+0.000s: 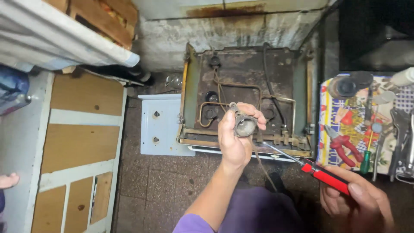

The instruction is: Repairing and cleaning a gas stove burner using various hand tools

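Grey metal burner cup [244, 125] is gripped by the left hand [235, 138] at frame centre, above the rusty stove [246, 86]. A red-handled screwdriver [321, 172] is gripped by the right hand [358, 200] at lower right.

The burner part [244, 125] is dull grey metal — tarnished, with a faint sheen inside its cup. The screwdriver [317, 171] has a bright steel shaft and glossy red plastic handle. The stove [246, 77] is rusty, grimy metal — matt throughout. The cabinet [82, 129] shows bare wood panels.
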